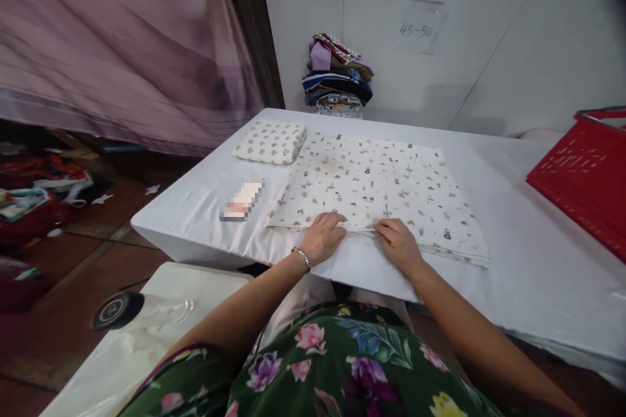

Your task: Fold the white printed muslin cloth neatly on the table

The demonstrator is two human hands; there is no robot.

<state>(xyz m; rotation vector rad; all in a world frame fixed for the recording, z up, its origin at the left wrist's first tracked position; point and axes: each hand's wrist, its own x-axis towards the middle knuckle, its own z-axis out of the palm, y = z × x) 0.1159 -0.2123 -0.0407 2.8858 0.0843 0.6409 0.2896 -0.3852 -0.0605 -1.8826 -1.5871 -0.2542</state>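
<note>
A white patterned cloth [376, 186] lies folded flat on the white-covered table [538, 254]. My left hand [323, 236], with a bracelet at the wrist, rests on the cloth's near edge with curled fingers pinching the fabric. My right hand [397, 242] grips the same near edge a little to the right, fingers closed on the layers. A small folded piece of the same patterned cloth [271, 141] sits at the table's far left corner.
A small blurred flat object [242, 200] lies left of the cloth. A stack of folded clothes [337, 85] stands against the back wall. A red basket [587, 176] sits at right. A white stool with a dark round object [117, 310] is lower left.
</note>
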